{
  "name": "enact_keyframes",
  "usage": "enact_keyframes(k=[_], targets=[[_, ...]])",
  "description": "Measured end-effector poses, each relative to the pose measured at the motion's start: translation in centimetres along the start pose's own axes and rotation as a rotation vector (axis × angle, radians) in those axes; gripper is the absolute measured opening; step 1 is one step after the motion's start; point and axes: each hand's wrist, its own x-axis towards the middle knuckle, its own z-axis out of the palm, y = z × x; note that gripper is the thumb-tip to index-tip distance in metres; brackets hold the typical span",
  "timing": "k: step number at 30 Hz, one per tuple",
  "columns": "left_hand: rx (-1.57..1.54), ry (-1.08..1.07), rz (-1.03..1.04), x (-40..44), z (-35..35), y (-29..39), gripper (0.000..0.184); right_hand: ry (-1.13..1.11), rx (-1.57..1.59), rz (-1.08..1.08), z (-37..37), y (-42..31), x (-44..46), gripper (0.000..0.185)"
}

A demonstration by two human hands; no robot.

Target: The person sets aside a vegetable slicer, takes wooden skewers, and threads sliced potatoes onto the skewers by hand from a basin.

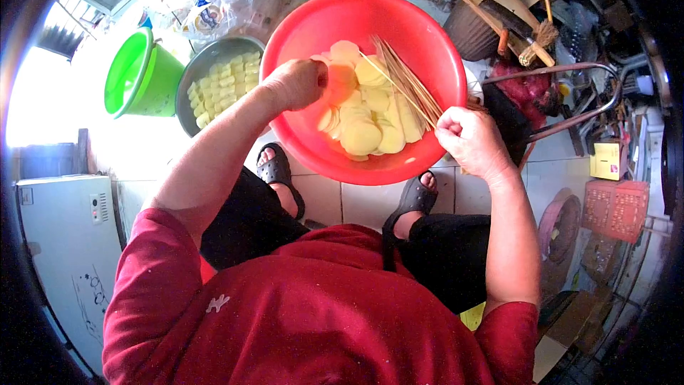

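Observation:
A large red basin (306,25) holds a heap of pale yellow round slices (361,135) that look like potato. Across the slices lies a bundle of thin bamboo skewers (406,82), leaning toward the basin's right side. My left hand (299,85) is closed over the left part of the basin, beside the slices; what its fingers hold, if anything, is hidden. At the right rim, my right hand (470,139) pinches at the lower ends of the skewers, seemingly on one that lies apart from the bundle. Its fingertips are partly hidden.
Left of the basin stand a grey metal bowl (187,103) with rows of pale yellow pieces and a green bucket (160,82). Plastic bags (228,0) lie behind. At right are a metal tube frame (577,68), a cleaver-like tool (506,14) and a red basket (616,210).

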Motion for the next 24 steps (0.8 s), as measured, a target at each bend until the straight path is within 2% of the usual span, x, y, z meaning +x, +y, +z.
enact_keyframes(k=[2, 4, 5, 8, 9, 12, 16, 18, 20, 22, 24], targets=[[0.026, 0.065, 0.001, -0.2, -0.9, -0.2, 0.022, -0.009, 0.014, 0.002, 0.0, 0.0, -0.1, 0.014], [-0.245, 0.183, 0.002, -0.6, -2.1, -0.2, 0.021, -0.001, 0.008, -0.032, 0.2, 0.1, 0.0, 0.013], [-0.242, 0.189, -0.001, -0.7, -2.2, -0.2, 0.021, 0.0, 0.008, -0.038, 0.2, -0.1, 0.0, 0.013], [-0.846, 0.14, -0.119, -0.6, -2.6, 0.0, 0.019, -0.051, 0.083, -0.018, 0.0, -0.7, -0.2, 0.014], [-0.963, 0.137, -0.105, -0.4, -2.4, 0.0, 0.021, -0.077, 0.142, 0.006, 0.0, -1.0, -0.3, 0.014], [-1.005, 0.116, -0.111, -0.4, -2.2, -0.3, 0.021, -0.116, 0.227, 0.035, 0.0, -1.0, -0.3, 0.015], [-1.0, 0.074, -0.125, -0.6, -2.1, 0.2, 0.019, -0.113, 0.204, 0.023, 0.1, -1.0, -0.3, 0.015], [-0.94, -0.046, -0.118, -0.3, -1.3, 0.0, 0.015, -0.113, 0.203, 0.017, 0.2, -0.9, -0.3, 0.015], [-0.864, -0.077, -0.132, 0.1, -0.2, -0.3, 0.015, -0.106, 0.186, 0.003, 0.2, -0.7, -0.2, 0.015], [-0.32, 0.063, 0.021, 0.4, 0.8, -0.7, 0.021, -0.106, 0.182, 0.002, 0.2, -0.8, -0.2, 0.014], [-0.252, 0.078, 0.067, 0.6, 1.7, -1.0, 0.024, -0.106, 0.178, 0.001, 0.1, -0.8, -0.3, 0.014]])
